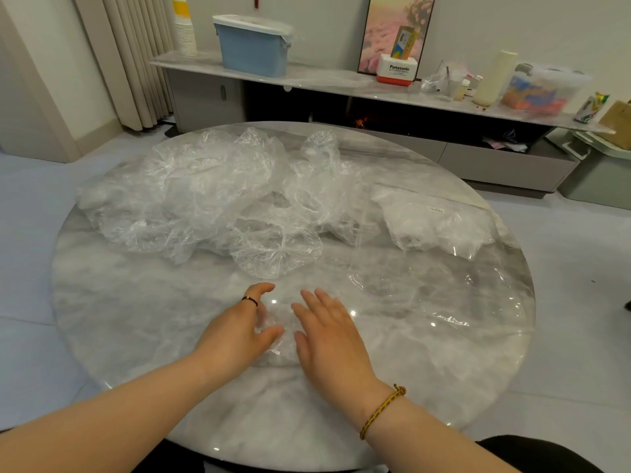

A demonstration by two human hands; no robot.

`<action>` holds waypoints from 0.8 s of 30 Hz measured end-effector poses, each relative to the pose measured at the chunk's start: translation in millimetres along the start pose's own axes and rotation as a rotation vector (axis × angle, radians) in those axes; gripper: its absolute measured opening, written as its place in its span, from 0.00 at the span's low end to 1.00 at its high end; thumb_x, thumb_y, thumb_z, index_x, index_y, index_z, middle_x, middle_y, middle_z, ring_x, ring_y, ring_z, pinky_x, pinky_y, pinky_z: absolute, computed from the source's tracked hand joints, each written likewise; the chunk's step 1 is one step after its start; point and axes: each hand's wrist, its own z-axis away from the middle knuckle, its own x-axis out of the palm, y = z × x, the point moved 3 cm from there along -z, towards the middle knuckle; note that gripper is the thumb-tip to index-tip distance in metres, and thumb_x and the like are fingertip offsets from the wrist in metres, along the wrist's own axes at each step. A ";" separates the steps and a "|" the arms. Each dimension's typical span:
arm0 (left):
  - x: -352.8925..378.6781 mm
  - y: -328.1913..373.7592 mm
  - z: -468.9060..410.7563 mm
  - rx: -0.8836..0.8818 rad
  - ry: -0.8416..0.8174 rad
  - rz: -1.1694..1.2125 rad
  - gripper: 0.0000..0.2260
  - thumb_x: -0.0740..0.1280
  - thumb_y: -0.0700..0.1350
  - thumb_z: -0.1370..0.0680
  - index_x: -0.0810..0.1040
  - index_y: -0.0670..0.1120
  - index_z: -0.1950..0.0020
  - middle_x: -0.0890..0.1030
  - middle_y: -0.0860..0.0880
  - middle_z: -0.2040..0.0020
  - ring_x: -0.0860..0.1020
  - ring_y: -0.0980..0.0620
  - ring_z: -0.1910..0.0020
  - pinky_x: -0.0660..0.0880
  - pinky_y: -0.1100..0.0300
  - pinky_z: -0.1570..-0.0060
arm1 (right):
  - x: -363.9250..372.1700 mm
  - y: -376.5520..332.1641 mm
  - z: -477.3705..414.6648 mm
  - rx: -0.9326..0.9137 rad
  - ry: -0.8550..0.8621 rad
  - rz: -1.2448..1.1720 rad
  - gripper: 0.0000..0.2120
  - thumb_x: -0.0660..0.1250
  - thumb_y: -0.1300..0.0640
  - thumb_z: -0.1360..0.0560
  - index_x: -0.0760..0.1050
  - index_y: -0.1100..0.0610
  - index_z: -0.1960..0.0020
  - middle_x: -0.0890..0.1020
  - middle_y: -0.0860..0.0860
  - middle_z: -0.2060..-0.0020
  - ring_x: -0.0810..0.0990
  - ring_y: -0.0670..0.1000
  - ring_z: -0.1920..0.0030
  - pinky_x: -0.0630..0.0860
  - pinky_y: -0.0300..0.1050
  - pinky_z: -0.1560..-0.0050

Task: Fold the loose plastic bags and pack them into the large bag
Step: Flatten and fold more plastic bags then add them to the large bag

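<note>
Bare tabletop (112,308) L & near edge; crumpled bag heap (191,196) far side, large bag (433,268) R.

A round grey marble table (136,319) stands on a pale grey floor (27,233) before a long low grey cabinet (495,162) and beige pleated curtain (136,63).

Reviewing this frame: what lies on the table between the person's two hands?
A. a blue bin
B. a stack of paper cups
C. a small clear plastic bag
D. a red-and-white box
C: a small clear bag lies on the marble table between the left hand, whose thumb and fingers curve round it, and the flat right hand.
</note>
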 end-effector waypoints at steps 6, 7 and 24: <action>-6.8 11.5 9.8 0.555 0.312 -0.286 0.14 0.49 0.49 0.19 0.69 0.48 0.38 0.76 0.47 0.40 0.70 0.51 0.43 0.58 0.61 0.36 | 13.3 12.1 0.4 0.016 -0.287 -0.079 0.40 0.30 0.41 0.33 0.48 0.55 0.24 0.51 0.49 0.24 0.46 0.47 0.25 0.32 0.36 0.34; -2.2 14.9 12.3 0.629 0.271 -0.339 0.17 0.45 0.49 0.18 0.69 0.47 0.39 0.76 0.49 0.40 0.69 0.51 0.41 0.56 0.60 0.34 | 12.5 11.7 0.1 0.031 -0.290 -0.084 0.33 0.35 0.43 0.26 0.47 0.55 0.24 0.50 0.49 0.24 0.45 0.47 0.25 0.32 0.36 0.32; 38.2 -16.2 4.8 0.494 -0.298 -0.697 0.29 0.38 0.55 0.19 0.76 0.46 0.40 0.80 0.51 0.42 0.70 0.55 0.39 0.49 0.62 0.33 | 20.0 23.3 -5.8 0.044 -0.298 -0.067 0.49 0.27 0.45 0.45 0.44 0.55 0.24 0.44 0.49 0.24 0.40 0.46 0.25 0.28 0.37 0.36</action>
